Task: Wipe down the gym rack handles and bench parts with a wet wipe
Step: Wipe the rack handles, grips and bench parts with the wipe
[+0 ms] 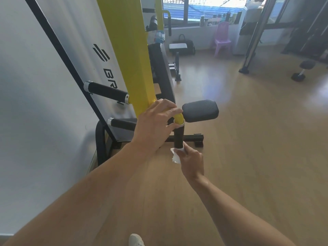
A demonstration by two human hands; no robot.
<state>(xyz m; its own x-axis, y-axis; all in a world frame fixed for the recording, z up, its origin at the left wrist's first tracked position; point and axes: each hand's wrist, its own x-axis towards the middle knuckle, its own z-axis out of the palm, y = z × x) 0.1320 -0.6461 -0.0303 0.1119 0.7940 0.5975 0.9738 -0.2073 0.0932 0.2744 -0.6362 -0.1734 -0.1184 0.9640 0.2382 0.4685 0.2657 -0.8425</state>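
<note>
**Wiping the end of a black rack handle**

Your right hand (190, 159) pinches a crumpled white wet wipe (175, 154) against the lower end of a black foam handle (178, 137) that hangs from the yellow rack post (134, 64). Your left hand (156, 125) curls around the yellow bend just above that handle, bracing it.

The wipe is bunched and only its edge meets the foam, so it could slip off the end or miss the far side.

Counted: one wipe, three black handles in view, two of them (106, 90) (122, 123) untouched on the left, one padded black rest (200, 110) just behind, one pink chair (221, 39) well apart.
</note>
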